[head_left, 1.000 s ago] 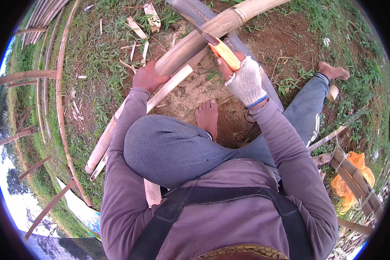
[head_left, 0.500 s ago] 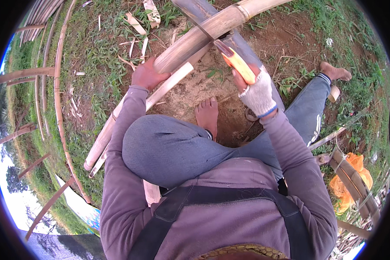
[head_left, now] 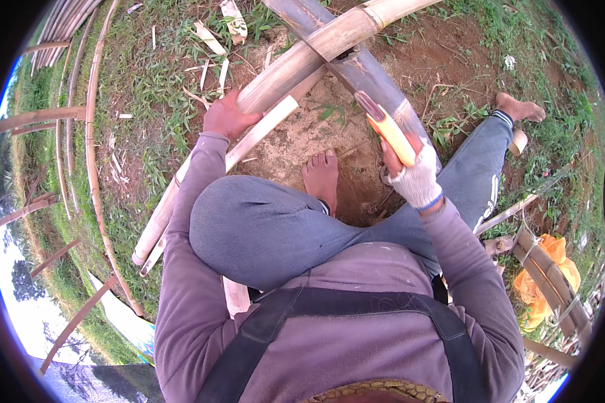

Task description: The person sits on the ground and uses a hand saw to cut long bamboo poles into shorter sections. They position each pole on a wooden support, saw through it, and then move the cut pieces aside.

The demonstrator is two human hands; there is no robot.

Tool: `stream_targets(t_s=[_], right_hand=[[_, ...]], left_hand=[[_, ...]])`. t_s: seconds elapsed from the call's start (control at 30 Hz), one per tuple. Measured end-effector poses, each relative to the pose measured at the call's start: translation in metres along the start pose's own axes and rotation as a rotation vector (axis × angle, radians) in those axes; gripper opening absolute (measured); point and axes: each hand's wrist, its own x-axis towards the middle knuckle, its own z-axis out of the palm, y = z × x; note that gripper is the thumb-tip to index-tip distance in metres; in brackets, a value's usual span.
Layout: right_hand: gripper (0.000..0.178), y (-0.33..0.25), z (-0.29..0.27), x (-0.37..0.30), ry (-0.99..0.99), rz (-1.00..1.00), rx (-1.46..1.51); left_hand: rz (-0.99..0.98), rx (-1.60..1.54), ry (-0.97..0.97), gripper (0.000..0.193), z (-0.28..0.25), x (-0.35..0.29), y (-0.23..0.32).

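A thick bamboo pole (head_left: 286,72) runs from near my left hand up toward the far right, lying across a darker grey bamboo pole (head_left: 373,77). My left hand (head_left: 228,117) is bare and wraps the near end of the upper pole. In my right hand (head_left: 413,168), which wears a white knit glove, is the yellow-orange handle of a handsaw (head_left: 391,136). Its dark blade crosses the upper pole close to where the two poles meet. How deep the blade sits in the bamboo I cannot tell.
Paler bamboo pieces (head_left: 165,218) lie beside my left forearm. My bare foot (head_left: 321,176) rests on the sawdust-strewn soil. Bamboo rails (head_left: 91,134) stand at the left; an orange net-like bundle (head_left: 550,275) sits by tied bamboo at the right. Wood scraps litter the grass.
My right hand has drawn the handsaw back toward me and to the right, so more blade shows on the near side of the pole. The left hand stays in place.
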Motion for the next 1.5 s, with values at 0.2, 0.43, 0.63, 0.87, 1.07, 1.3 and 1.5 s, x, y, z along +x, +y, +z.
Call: stream_targets(t_s=[0.2, 0.43, 0.63, 0.87, 1.07, 1.3, 1.5], right_hand=[[0.026, -0.025, 0.036, 0.072, 0.025, 0.231, 0.061], [0.016, -0.043, -0.070, -0.068, -0.120, 0.270, 0.055], [0.038, -0.011, 0.067, 0.121, -0.001, 0.228, 0.012], [0.015, -0.031, -0.047, -0.037, -0.050, 0.075, 0.017], [0.017, 0.000, 0.006, 0.002, 0.020, 0.165, 0.100], [0.026, -0.020, 0.025, 0.049, -0.039, 0.285, 0.046], [0.016, -0.041, -0.071, -0.068, -0.091, 0.304, 0.100]], left_hand=[[0.049, -0.012, 0.011, 0.107, 0.015, 0.014, -0.031], [-0.011, -0.050, -0.002, 0.105, 0.005, -0.001, -0.015], [0.058, -0.060, 0.045, 0.106, 0.012, 0.018, -0.022], [0.000, -0.051, 0.036, 0.103, 0.013, 0.000, -0.025], [0.018, -0.018, 0.038, 0.098, 0.006, 0.007, -0.008], [0.039, -0.019, 0.084, 0.100, 0.008, 0.009, -0.022], [-0.005, -0.089, 0.026, 0.096, 0.001, 0.002, -0.015]])
